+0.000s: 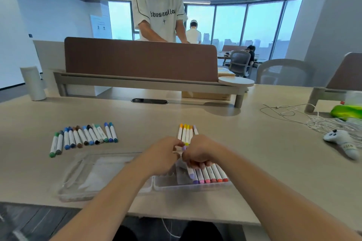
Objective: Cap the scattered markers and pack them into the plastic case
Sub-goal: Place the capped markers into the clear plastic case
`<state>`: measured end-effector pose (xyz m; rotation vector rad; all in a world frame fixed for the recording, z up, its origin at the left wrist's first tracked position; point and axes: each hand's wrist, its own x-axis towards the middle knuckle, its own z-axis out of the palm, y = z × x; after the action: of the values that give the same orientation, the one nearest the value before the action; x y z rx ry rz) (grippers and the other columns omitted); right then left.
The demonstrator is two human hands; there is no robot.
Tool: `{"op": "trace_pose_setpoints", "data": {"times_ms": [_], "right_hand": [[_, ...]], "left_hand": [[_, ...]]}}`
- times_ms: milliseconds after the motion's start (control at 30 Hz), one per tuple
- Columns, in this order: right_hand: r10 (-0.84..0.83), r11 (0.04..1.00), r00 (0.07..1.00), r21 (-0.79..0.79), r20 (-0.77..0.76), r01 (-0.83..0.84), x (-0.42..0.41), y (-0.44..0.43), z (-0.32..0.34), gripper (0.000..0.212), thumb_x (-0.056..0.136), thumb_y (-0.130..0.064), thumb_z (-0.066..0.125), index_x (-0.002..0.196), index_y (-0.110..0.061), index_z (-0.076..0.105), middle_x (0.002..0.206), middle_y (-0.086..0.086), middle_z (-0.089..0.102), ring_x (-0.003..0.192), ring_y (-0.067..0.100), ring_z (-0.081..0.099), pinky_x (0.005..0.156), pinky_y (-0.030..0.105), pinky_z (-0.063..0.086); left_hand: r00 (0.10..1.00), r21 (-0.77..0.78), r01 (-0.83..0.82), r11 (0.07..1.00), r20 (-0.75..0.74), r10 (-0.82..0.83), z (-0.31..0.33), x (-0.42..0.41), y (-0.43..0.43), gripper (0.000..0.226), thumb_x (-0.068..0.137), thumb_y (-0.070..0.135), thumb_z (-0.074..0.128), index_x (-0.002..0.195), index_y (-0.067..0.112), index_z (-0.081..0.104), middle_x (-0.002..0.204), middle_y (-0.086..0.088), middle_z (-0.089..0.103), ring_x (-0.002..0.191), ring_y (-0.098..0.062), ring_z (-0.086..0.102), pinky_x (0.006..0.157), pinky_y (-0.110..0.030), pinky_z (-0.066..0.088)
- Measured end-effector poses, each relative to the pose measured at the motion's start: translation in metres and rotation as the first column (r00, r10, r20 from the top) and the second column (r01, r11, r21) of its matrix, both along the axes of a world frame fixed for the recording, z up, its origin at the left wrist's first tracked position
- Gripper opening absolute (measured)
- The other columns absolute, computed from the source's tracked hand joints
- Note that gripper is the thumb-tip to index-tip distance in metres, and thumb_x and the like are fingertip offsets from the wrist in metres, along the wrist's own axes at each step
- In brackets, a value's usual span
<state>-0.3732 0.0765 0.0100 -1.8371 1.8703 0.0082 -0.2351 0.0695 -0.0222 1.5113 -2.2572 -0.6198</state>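
Note:
A clear plastic case lies open near the table's front edge, its lid to the left and its tray to the right. Several capped markers, purple through red, lie in the tray's right part. My left hand and my right hand meet above the tray, both pinching a purple marker, mostly hidden by my fingers. Just beyond my hands lie several yellow and orange markers. A row of blue, green and brown markers lies at the left.
White cables, a green object and a white game controller lie at the right. A brown desk divider on a raised shelf crosses the back, with a person standing behind it. A white cylinder stands far left.

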Motion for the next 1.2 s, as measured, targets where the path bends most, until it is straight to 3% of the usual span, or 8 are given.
{"op": "trace_pose_setpoints", "data": {"times_ms": [67, 233, 533, 767, 833, 967, 1067, 1200], "right_hand": [[-0.008, 1.000, 1.000, -0.026, 0.017, 0.008, -0.003, -0.001, -0.004, 0.036, 0.090, -0.019, 0.054, 0.055, -0.008, 0.057, 0.058, 0.011, 0.056, 0.041, 0.019, 0.044, 0.043, 0.023, 0.036], [-0.023, 0.999, 0.999, -0.039, 0.032, 0.025, -0.013, -0.002, -0.008, 0.039, 0.094, -0.015, 0.055, 0.055, -0.008, 0.055, 0.050, 0.006, 0.055, 0.036, 0.014, 0.044, 0.038, 0.021, 0.035], [-0.011, 1.000, 0.999, -0.012, -0.047, 0.011, -0.013, -0.011, -0.013, 0.039, 0.091, -0.024, 0.067, 0.057, -0.009, 0.057, 0.036, -0.003, 0.050, 0.027, 0.009, 0.043, 0.039, 0.019, 0.038], [0.043, 0.996, 0.998, 0.077, -0.052, -0.038, -0.018, -0.022, -0.008, 0.035, 0.091, -0.025, 0.063, 0.060, -0.011, 0.058, 0.052, 0.004, 0.054, 0.038, 0.013, 0.044, 0.042, 0.020, 0.037], [0.017, 0.998, 1.000, 0.065, -0.010, -0.016, -0.024, -0.029, -0.009, 0.033, 0.091, -0.023, 0.060, 0.061, -0.010, 0.059, 0.059, 0.008, 0.055, 0.042, 0.016, 0.044, 0.043, 0.022, 0.036], [-0.116, 0.989, 0.992, -0.091, 0.042, 0.119, -0.041, -0.050, -0.012, 0.036, 0.092, -0.018, 0.060, 0.058, -0.008, 0.055, 0.038, 0.001, 0.050, 0.031, 0.012, 0.044, 0.038, 0.019, 0.034], [-0.223, 0.957, 0.974, -0.177, 0.047, 0.228, -0.053, -0.076, -0.017, 0.028, 0.093, -0.020, 0.064, 0.070, -0.006, 0.058, 0.061, 0.006, 0.059, 0.053, 0.018, 0.057, 0.050, 0.025, 0.044], [-0.291, 0.931, 0.956, -0.224, 0.023, 0.289, -0.057, -0.101, -0.024, 0.036, 0.095, -0.039, 0.063, 0.075, -0.009, 0.057, 0.081, 0.008, 0.061, 0.079, 0.024, 0.060, 0.072, 0.034, 0.049]], "left_hand": [[0.998, 0.043, 0.053, 0.998, 0.024, -0.054, -0.002, 0.000, 0.007, 0.031, 0.095, 0.011, 0.049, 0.124, 0.018, 0.060, 0.114, -0.007, 0.063, 0.087, -0.023, 0.064, 0.071, -0.033, 0.055], [0.983, 0.061, 0.159, 0.985, 0.084, -0.164, -0.003, 0.001, 0.012, 0.034, 0.096, 0.034, 0.059, 0.129, 0.031, 0.057, 0.123, 0.018, 0.052, 0.116, -0.011, 0.052, 0.092, -0.024, 0.041], [0.981, 0.084, 0.133, 0.988, 0.133, -0.143, -0.010, -0.003, 0.011, 0.045, 0.086, 0.041, 0.070, 0.129, 0.031, 0.058, 0.128, 0.004, 0.061, 0.110, -0.018, 0.057, 0.096, -0.033, 0.046], [0.972, 0.062, 0.106, 0.992, 0.202, -0.117, 0.001, -0.008, -0.003, 0.038, 0.085, 0.043, 0.071, 0.118, 0.025, 0.066, 0.107, 0.000, 0.065, 0.083, -0.015, 0.061, 0.066, -0.024, 0.045], [0.976, -0.007, 0.066, 0.998, 0.207, -0.063, 0.005, -0.010, -0.012, 0.033, 0.093, 0.037, 0.063, 0.124, 0.026, 0.065, 0.117, -0.002, 0.063, 0.094, -0.018, 0.062, 0.075, -0.025, 0.049], [0.997, -0.069, 0.030, 0.997, 0.069, -0.025, 0.011, -0.019, -0.032, 0.026, 0.097, 0.024, 0.053, 0.116, 0.020, 0.070, 0.119, -0.001, 0.066, 0.102, -0.018, 0.061, 0.092, -0.035, 0.050], [1.000, -0.078, 0.009, 0.997, -0.021, -0.010, 0.012, -0.029, -0.048, 0.028, 0.098, 0.018, 0.050, 0.120, 0.016, 0.069, 0.119, 0.000, 0.066, 0.104, -0.015, 0.061, 0.090, -0.028, 0.048], [0.993, -0.054, -0.010, 0.998, -0.120, 0.003, 0.011, -0.042, -0.068, 0.022, 0.096, 0.016, 0.051, 0.100, 0.011, 0.072, 0.097, -0.014, 0.070, 0.089, -0.028, 0.064, 0.083, -0.043, 0.051]]}}
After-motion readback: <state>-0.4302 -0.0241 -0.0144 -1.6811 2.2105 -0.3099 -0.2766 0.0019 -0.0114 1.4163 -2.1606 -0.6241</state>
